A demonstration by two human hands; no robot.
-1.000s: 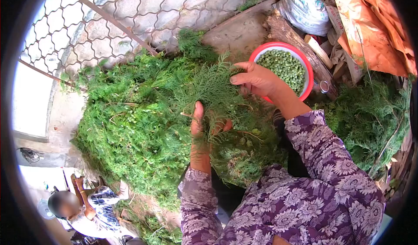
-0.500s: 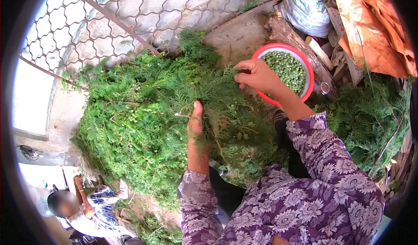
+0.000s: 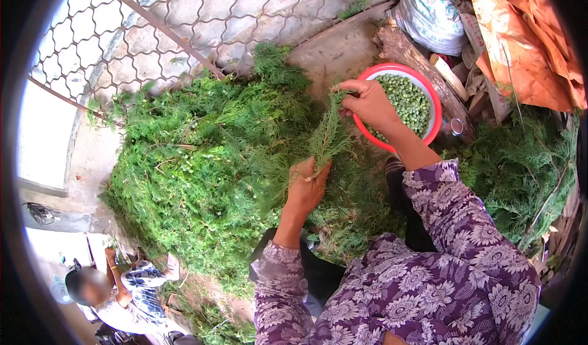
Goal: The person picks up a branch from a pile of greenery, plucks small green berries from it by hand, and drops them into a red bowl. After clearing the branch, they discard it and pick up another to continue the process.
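A feathery green conifer sprig [image 3: 327,133] stretches between my two hands. My left hand [image 3: 306,185] is closed around its lower stem. At its upper tip, my right hand [image 3: 370,107] is closed, thumb and forefinger pinching the foliage. Just behind the right hand sits a red-rimmed basin [image 3: 437,109] with small round green cones [image 3: 404,103] in it; the hand covers part of its left rim. Beneath the sprig and to the left spreads a large heap of cut green branches [image 3: 190,179].
Wire mesh [image 3: 202,14] borders the heap at the back. A log [image 3: 422,63], a white sack [image 3: 432,17] and an orange sheet [image 3: 520,45] lie at the upper right. More branches [image 3: 508,173] lie at right. Another person [image 3: 122,296] sits at lower left.
My left hand has moved right and turned, bringing the sprig more upright. My right hand has shifted slightly right and stays near the sprig's tip.
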